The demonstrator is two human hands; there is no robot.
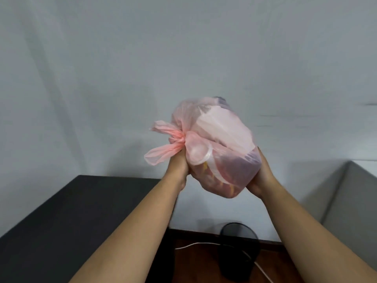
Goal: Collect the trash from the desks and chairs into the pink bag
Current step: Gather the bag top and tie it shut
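Note:
The pink bag (220, 137) is full, tied in a knot (180, 138) on its left side, and held up in front of the white wall at mid-frame. White wrappers, a clear plastic lid and orange and dark items show through the thin plastic. My left hand (177, 164) grips the bag just under the knot. My right hand (263, 176) cups the bag's lower right side. Both arms reach up from the bottom of the view.
A black desk top (61, 221) fills the lower left. A black mesh waste bin (238, 250) stands on the brown floor below the bag, with a white cable (193, 245) beside it. A grey partition (346, 197) rises at the right.

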